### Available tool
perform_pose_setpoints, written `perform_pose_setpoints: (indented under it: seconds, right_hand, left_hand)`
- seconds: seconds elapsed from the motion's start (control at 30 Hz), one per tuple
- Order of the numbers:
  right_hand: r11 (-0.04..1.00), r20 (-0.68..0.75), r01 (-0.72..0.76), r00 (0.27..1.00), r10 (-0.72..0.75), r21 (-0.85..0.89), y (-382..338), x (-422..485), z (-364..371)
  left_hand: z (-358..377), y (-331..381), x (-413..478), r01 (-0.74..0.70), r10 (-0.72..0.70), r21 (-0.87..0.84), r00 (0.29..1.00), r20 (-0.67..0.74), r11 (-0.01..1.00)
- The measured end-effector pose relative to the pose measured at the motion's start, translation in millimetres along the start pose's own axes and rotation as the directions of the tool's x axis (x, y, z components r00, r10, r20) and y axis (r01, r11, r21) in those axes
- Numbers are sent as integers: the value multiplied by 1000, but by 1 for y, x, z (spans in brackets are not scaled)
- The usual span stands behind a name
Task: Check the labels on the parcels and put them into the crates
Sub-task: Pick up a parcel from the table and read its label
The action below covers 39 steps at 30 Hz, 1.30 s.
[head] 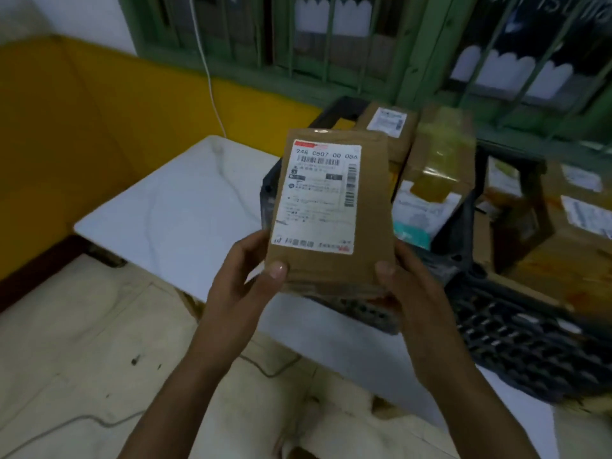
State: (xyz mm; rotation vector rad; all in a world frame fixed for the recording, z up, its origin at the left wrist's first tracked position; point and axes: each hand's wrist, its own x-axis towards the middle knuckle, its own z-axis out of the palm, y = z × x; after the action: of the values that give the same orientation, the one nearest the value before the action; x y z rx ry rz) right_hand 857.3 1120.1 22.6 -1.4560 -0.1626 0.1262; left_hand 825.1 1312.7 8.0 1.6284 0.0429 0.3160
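Parcel: a flat brown parcel (334, 260) is held up in the air, standing on its short end; its front faces the person; it is in front of the first crate, not in it yet
Label: a big white label (316, 197) covers most of the front; the top row of numbers can be read; the small print is too blurry to read
Left hand: the left hand (245, 276) grips the bottom left corner of the parcel; the thumb lies on the front and the fingers go round the back
Right hand: the right hand (407, 286) grips the bottom right corner the same way, thumb on the front
First crate: a black first crate (267, 193) sits on the table just behind the parcel; it already holds a box with a white label (387, 127) at the back and a box with yellow tape (437, 167) near the front
Second crate: a black second crate (530, 342) sits to the right, just beside the first; it holds more boxes (569, 233) with labels
Table: a white table (172, 210) carries both crates
Done so far: I think most of the job is done, as both crates hold several boxes
Left to do: this parcel looks like it is being checked; it must then go into a crate; I see no other parcel waiting outside the crates, but much of the room is out of view
Around: a yellow wall (82, 127) on the left; green window bars (331, 61) at the back; a white cable (208, 71) hanging down; a pale floor (82, 342) below
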Motion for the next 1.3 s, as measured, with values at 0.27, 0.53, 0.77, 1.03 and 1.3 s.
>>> perform_pose_setpoints:
  seconds: [0.27,0.53,0.77,1.03,1.3]
  right_hand:
    - [992,-82,-117,990,113,-45,-35,131,-37]
    - [993,-275,-113,954,119,35,-23,186,-23]
    - [946,-516,-55,847,-126,-321,-34,262,-16]
    - [656,-626,-293,695,-353,-696,-31,338,-62]
    - [784,-699,-269,662,-271,-559,-34,333,-65]
  left_hand:
    - [-22,-2,154,-88,75,184,994,77,979]
    - [24,-18,241,-77,82,-27,939,334,997]
    - [75,-15,348,-192,171,-27,788,591,981]
    - [156,-52,416,-251,25,248,747,664,936]
    - [151,-50,410,-295,105,216,781,616,931]
